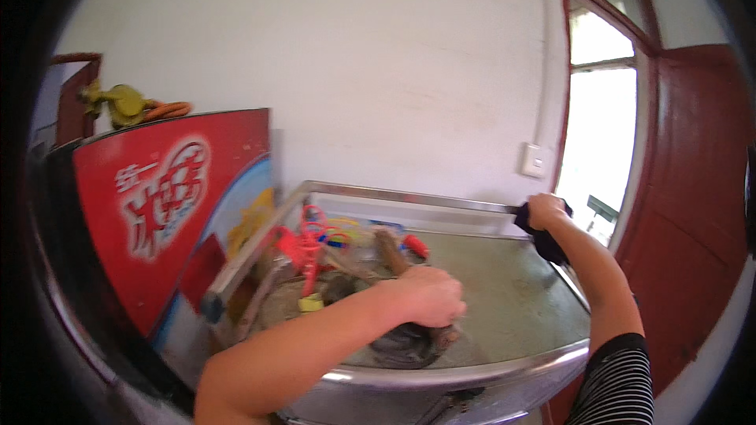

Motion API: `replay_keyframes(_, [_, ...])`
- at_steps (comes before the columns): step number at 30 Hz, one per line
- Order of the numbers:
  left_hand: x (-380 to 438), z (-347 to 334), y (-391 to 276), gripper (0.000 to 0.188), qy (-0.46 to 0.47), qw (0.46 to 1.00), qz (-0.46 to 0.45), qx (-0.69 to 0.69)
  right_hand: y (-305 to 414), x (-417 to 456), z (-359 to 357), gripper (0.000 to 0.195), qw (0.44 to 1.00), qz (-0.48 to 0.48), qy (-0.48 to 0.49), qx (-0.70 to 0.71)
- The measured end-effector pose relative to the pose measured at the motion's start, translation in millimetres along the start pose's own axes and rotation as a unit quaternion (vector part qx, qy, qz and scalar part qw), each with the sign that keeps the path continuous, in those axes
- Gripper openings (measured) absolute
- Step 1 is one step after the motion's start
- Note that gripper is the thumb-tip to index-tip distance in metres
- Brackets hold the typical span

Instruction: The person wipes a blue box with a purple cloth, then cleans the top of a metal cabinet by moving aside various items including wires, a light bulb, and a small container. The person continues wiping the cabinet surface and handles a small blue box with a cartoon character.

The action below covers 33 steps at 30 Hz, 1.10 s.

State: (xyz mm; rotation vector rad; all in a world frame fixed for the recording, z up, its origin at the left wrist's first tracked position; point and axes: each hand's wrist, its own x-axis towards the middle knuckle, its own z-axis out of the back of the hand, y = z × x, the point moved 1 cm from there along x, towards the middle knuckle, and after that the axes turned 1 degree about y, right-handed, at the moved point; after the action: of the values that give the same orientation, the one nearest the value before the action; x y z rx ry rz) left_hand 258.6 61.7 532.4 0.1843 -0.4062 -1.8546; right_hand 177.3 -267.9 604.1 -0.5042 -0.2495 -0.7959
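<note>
My right hand (pixel 546 211) grips a dark cloth (pixel 552 243) against the far right part of the metal rail (pixel 413 196) that runs round a metal-edged counter (pixel 502 295). Lower and to the left, my left hand (pixel 431 296) is curled over a dark round item (pixel 404 345) near the counter's front edge; what its fingers hold is hidden and blurred. Beyond the left hand lie a brown elongated item (pixel 390 251), a red item (pixel 416 246) and a pile of pink and yellow plastic things (pixel 307 248).
A red printed panel (pixel 171 206) stands at the left, with a yellow device (pixel 125 105) and an orange hose (pixel 168 110) on top. Behind the counter is a white wall with a switch (pixel 534 160). A red-brown door (pixel 694 206) and bright opening are at the right.
</note>
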Motion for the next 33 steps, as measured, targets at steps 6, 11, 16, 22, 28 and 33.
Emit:
replay_keyframes(6, [-5, 4, -3, 0.015, -0.002, 0.998, 0.045, -0.047, -7, 0, 44, 0.041, 0.933, -0.021, -0.198, 0.298])
replay_keyframes(11, [3, 9, -7, 0.016, 0.010, 0.996, 0.060, -0.062, 43, 43, 42, 0.044, 0.878, 0.044, -0.244, 0.410])
replay_keyframes(16, [3, 2, -3, 0.019, 0.011, 0.995, 0.075, -0.063, 132, 57, 45, 0.060, 0.955, 0.063, -0.006, 0.290])
replay_keyframes(22, [-1, 19, -13, 0.022, 0.015, 0.978, 0.147, -0.146, 209, 37, 85, 0.062, 0.918, 0.169, -0.072, 0.351])
replay_keyframes(28, [1, 27, -18, 0.029, 0.051, 0.975, 0.171, -0.131, 314, 51, 131, 0.057, 0.901, 0.290, -0.042, 0.321])
replay_keyframes(33, [1, 16, -9, 0.029, 0.029, 0.989, 0.117, -0.086, 356, 34, 162, 0.049, 0.884, 0.386, -0.082, 0.250])
